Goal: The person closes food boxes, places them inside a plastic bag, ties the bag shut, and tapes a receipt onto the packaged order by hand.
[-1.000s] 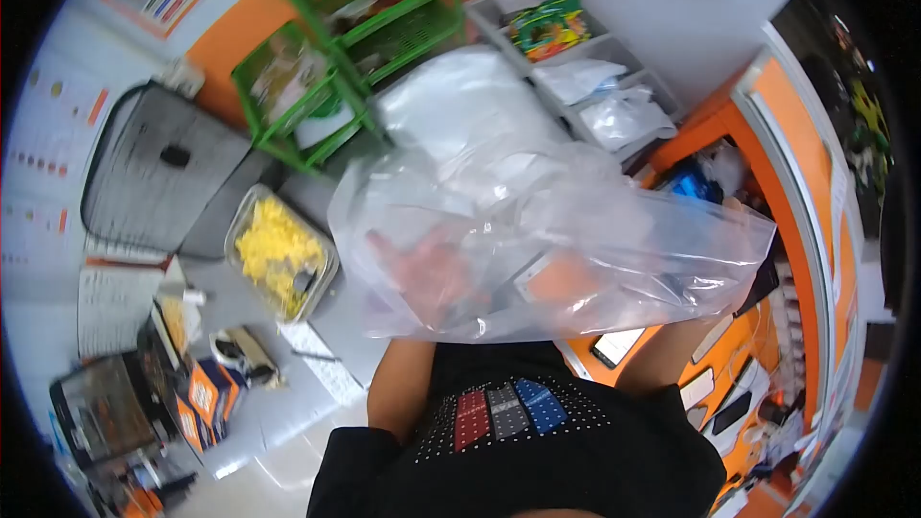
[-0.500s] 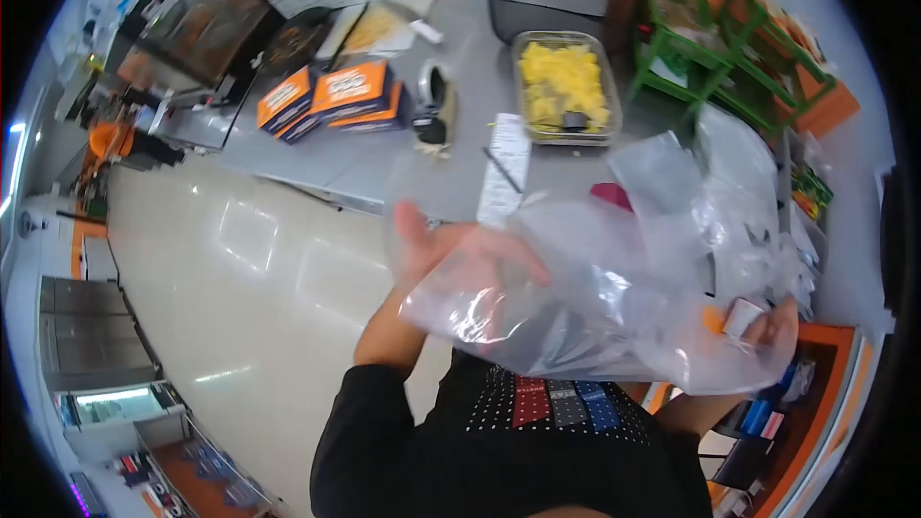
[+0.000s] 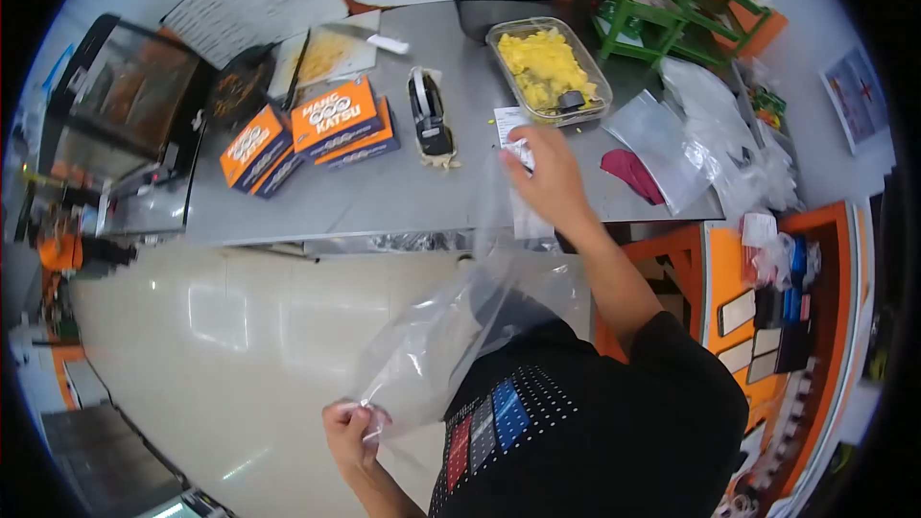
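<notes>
A large clear plastic bag stretches between my two hands, over the floor in front of my shirt. My left hand is low on the left, its fingers closed on one gathered end of the bag. Above the counter's front, my right hand pinches the opposite end of the bag. Its fingers cover part of a long paper slip lying on the counter. A tape dispenser stands to the left of my right hand. Beyond that hand sits a clear tub of yellow chunks.
Orange and navy printed boxes stand on the metal counter. Behind them are a knife and a cutting board. More plastic bags and a maroon cloth lie at right. An orange shelf holds phones.
The bag has swung from the right, across my front, to the lower left. My left hand has dropped and closed on it; my right hand has moved left, over the counter. The view has turned.
</notes>
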### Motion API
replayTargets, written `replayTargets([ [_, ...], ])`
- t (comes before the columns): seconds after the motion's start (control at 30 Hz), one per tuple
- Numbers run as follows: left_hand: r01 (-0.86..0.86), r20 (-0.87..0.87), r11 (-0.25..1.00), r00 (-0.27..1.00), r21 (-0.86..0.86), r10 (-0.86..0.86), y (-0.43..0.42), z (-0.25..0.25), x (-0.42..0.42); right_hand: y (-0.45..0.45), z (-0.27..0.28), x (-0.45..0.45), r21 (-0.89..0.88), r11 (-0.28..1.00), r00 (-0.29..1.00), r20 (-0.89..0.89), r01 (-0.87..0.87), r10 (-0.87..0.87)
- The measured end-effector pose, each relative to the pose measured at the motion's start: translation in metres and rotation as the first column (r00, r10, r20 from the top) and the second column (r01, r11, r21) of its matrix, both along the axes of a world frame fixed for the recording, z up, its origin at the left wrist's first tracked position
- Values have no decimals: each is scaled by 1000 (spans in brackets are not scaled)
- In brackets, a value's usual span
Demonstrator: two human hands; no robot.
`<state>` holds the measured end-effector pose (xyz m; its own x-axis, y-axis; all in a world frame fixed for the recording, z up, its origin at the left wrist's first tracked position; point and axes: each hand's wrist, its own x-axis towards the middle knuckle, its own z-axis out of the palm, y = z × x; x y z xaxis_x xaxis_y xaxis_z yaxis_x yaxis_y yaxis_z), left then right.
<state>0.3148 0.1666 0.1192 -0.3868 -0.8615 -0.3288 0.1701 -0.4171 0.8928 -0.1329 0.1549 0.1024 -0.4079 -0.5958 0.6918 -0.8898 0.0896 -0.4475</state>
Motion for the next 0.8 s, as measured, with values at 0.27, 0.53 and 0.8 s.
replayTargets([
  [0.27, -135, 85, 989, 986, -59, 140, -101, -25, -6, -67, 16, 188, -79, 321, 95, 865, -944, 492],
  [0.53, -175, 93, 982, 981, 73, 168, -207, -20, 11, -187, -22, 267, 46, 353, 262, 762, -934, 593],
  [0.8, 40, 28, 990, 999, 137, -44, -304, -73, 78, -228, -32, 343, 87, 656, 435, 812, -750, 389],
])
